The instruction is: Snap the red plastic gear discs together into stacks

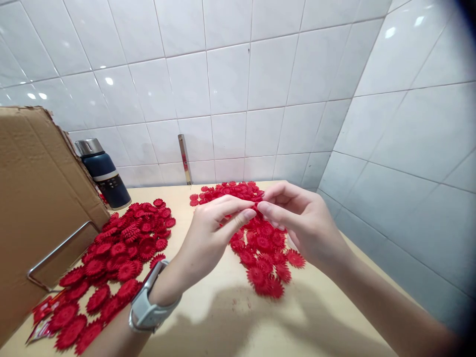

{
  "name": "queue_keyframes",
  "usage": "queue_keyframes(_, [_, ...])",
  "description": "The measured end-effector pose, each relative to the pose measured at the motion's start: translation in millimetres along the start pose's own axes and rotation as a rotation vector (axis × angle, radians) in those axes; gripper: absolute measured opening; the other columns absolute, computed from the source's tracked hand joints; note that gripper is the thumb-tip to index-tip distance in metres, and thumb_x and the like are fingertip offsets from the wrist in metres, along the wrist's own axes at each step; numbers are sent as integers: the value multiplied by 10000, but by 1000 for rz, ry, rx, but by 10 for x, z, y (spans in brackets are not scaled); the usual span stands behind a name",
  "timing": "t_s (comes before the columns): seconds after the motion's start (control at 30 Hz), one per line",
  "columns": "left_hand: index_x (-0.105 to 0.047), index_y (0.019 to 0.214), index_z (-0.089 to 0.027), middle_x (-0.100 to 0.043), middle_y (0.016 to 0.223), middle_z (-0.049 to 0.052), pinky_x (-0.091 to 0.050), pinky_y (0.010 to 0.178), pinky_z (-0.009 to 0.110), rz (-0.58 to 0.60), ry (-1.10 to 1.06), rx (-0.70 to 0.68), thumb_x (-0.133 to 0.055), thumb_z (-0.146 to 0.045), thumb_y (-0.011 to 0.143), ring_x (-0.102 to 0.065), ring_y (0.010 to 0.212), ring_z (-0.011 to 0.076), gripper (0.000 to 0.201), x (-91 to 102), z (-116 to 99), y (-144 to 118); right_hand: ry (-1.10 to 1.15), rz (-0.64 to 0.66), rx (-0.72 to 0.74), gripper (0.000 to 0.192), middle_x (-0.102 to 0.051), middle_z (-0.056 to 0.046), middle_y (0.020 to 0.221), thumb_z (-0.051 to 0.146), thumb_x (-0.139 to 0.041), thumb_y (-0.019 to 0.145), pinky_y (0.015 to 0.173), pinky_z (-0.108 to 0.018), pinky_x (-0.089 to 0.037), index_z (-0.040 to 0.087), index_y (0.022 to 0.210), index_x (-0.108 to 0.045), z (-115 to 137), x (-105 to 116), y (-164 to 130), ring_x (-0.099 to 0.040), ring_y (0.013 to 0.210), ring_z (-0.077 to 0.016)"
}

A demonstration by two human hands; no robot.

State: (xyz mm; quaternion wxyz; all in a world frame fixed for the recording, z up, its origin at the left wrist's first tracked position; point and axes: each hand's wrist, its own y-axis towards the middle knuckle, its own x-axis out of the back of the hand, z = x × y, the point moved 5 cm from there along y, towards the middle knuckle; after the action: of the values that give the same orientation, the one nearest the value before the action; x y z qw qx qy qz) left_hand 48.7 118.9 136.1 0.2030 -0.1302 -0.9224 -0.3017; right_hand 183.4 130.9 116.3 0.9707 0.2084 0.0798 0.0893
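Note:
My left hand (206, 230) and my right hand (307, 218) meet above the table, fingertips nearly touching. Between them they pinch a small red piece (256, 204), mostly covered by the fingers, so its full shape is hidden. Thumb and forefinger are closed on both sides. Below and behind the hands spreads a pile of red discs with toothed, flower-like edges (264, 243). Another heap of the same red discs (126, 248) lies to the left, partly behind my left forearm. A watch with a pale strap (150, 302) is on my left wrist.
At the left stands a cardboard box (40, 198) with a bent metal wire stand (61, 250) against it. A dark blue bottle (106, 173) stands behind. Small wrappers (42, 329) lie front left. White tiled walls (230, 79) border the light wooden table (201, 317).

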Motion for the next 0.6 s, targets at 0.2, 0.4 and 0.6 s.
queue_keyframes(0.2, [-652, 969, -212, -624, 822, -6, -432, 687, 215, 16, 23, 4, -463, -250, 879, -555, 731, 111, 212, -18, 3, -10, 14, -7, 7, 91, -523, 46, 577, 264, -669, 745, 470, -167, -386, 195, 718, -615, -27, 42, 17, -443, 511, -62])
queue_keyframes(0.4, [-623, 1027, -221, -612, 854, 13, -454, 697, 240, 29, -7, 40, -417, -269, 893, -569, 754, 136, 250, -40, 25, -27, 0, -11, -3, 87, -486, 47, 549, 261, -651, 752, 463, -200, -378, 188, 725, -612, -12, 36, 22, -430, 496, -76])
queue_keyframes(0.6, [-620, 1040, -210, -608, 845, 24, -465, 649, 243, 36, -70, 99, -430, -278, 881, -561, 722, 141, 256, -40, 65, -26, -19, -8, 1, 104, -518, 35, 575, 283, -641, 761, 467, -203, -372, 190, 726, -611, -5, 40, 19, -442, 514, -84])
